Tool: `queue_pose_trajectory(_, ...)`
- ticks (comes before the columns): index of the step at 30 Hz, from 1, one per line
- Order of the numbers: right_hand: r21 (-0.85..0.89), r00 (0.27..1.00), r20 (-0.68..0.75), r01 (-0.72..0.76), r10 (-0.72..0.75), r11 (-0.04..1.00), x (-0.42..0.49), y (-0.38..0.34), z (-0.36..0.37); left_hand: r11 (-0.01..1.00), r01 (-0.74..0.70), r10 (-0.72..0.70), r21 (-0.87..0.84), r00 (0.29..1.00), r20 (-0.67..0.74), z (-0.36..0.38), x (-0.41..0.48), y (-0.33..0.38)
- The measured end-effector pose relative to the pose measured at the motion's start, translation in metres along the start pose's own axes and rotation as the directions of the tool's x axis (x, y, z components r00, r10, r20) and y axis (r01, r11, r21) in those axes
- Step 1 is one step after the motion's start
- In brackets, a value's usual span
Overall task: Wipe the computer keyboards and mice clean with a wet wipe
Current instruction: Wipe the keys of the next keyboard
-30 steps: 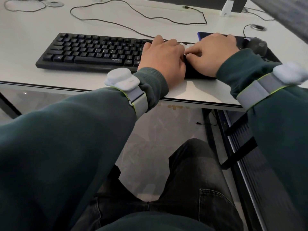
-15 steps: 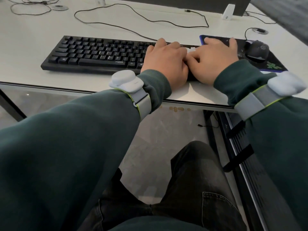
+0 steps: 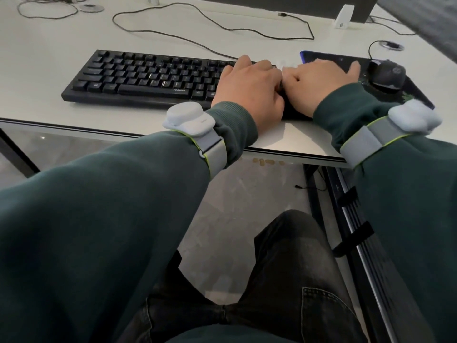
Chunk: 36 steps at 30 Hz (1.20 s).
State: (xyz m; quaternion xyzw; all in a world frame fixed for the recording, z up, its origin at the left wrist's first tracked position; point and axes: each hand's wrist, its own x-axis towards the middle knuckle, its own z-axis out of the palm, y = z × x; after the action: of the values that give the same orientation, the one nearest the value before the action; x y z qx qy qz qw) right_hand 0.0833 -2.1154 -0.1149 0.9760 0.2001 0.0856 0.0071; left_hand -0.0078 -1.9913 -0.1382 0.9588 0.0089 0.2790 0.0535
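The wet wipe (image 3: 288, 64) shows only as a small pale scrap between the two sets of fingertips, at the right end of the black keyboard (image 3: 148, 78), so I judge that it is bunched up and could skip most keys if dragged that way; a wet wad pressed hard there could also squeeze liquid down between the keys. My left hand (image 3: 249, 87) lies over the right end of the keys with fingers bent down, and I cannot tell whether it pinches the wipe; my right hand (image 3: 319, 85) lies spread and fairly flat, its outer fingers on the mouse pad (image 3: 418, 92), holding nothing that I can see. Both hands bear on one end of the keyboard, which sits near the front edge of the tabletop (image 3: 49, 58), so a firm stroke could swing or slide it towards that edge. The mouse (image 3: 387, 74) stands just beside my right hand and looks untouched; a careless sideways sweep could knock it. The loose cable (image 3: 222, 26) behind the keyboard could snag if the board shifts.
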Motion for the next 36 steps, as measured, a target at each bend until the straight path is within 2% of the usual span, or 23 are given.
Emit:
queue_pose_trajectory(3,-0.019,0.985,-0.048,-0.165,0.164,0.986,-0.001,0.021,-0.005,1.0,-0.004,0.004,-0.009,1.0,-0.001,-0.001,0.0,-0.001)
queue_pose_trajectory(5,-0.012,0.973,-0.07,-0.223,0.222,0.975,-0.004,0.034,-0.007,1.0,-0.01,0.01,-0.023,1.0,-0.002,-0.001,0.0,0.0)
queue_pose_trajectory(8,-0.046,0.962,-0.131,-0.247,0.239,0.968,-0.017,0.038,-0.003,0.999,-0.001,0.001,-0.033,1.0,-0.006,0.0,0.0,0.0)
queue_pose_trajectory(15,-0.1,0.961,-0.223,-0.191,0.165,0.977,-0.052,0.029,0.006,0.999,-0.013,0.013,-0.03,1.0,-0.013,0.001,0.0,-0.001)
queue_pose_trajectory(21,0.062,0.977,0.001,-0.215,0.215,0.975,-0.018,0.024,-0.014,1.0,-0.022,0.022,-0.016,1.0,-0.017,0.002,0.0,-0.001)
queue_pose_trajectory(24,0.068,0.972,0.079,-0.226,0.22,0.972,-0.001,0.011,-0.022,1.0,-0.026,0.026,-0.013,0.999,-0.034,0.002,-0.001,-0.002)
queue_pose_trajectory(30,0.153,0.993,0.119,-0.037,0.018,0.988,-0.001,-0.02,-0.021,0.999,-0.035,0.035,0.003,0.999,-0.022,0.001,-0.001,-0.001)
queue_pose_trajectory(35,0.053,0.963,0.119,-0.249,0.241,0.967,0.005,0.001,-0.022,1.0,-0.019,0.019,0.01,0.999,-0.031,0.001,-0.001,-0.001)
queue_pose_trajectory(36,0.036,0.965,0.112,-0.241,0.236,0.97,0.005,0.004,-0.022,1.0,-0.018,0.018,0.004,0.999,-0.029,0.002,-0.001,0.0)
